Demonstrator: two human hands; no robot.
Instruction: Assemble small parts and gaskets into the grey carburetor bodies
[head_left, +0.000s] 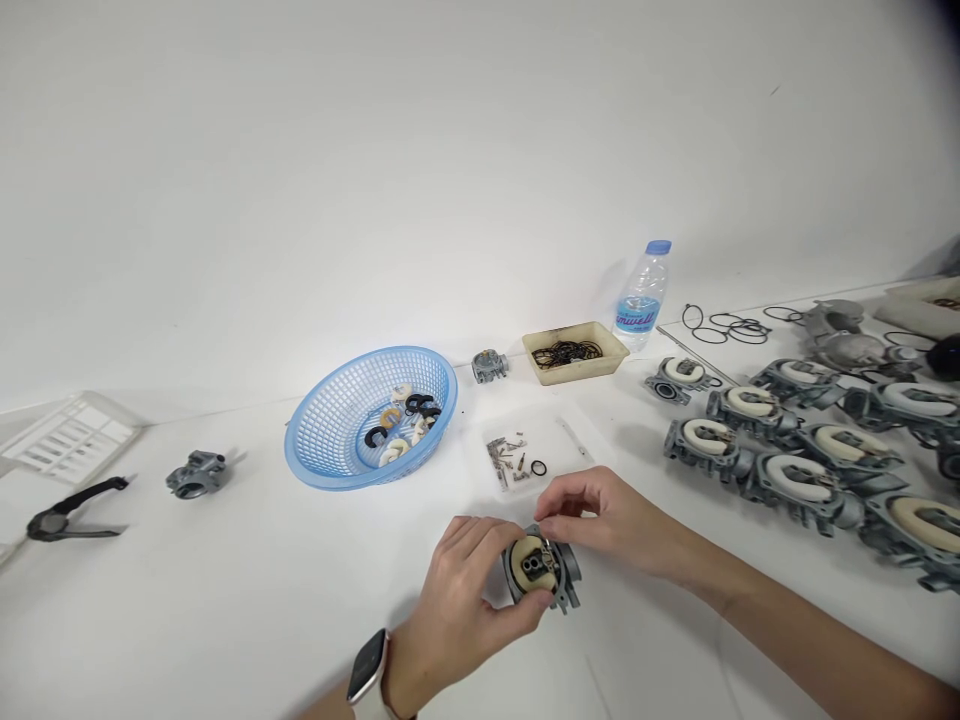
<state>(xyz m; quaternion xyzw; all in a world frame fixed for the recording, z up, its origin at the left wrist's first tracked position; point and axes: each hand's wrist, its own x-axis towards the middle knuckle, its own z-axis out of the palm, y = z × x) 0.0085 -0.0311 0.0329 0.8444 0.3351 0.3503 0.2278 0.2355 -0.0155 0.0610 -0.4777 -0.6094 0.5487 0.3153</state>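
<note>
Grey metal makes up the part (571,570) in the person's hands, with a cream ring (519,560) inside it. It is at the near side of the white table (262,600), a bit right of the middle. I can't tell if it sits on the table or is lifted.

The left hand (472,590) grips the part, with fingers on its far side and the thumb on its near side. A watch (367,665) is on that wrist. The right hand (600,520) comes from the right, thumb and finger close together at the far edge of the part. I can't tell if they pinch something tiny.

Just past the hands is a clear tray (574,440) with little metal bits (501,460) and a black ring (538,467). Farther left is a blue basket (322,440) with white, black and yellow pieces inside. On the far side, a cream dish (577,375) holds thin black loops (566,353), and a water bottle (641,300) stands just right of it. Many more metal parts (799,478) with pale rings sit in a bunch on the right.
</note>
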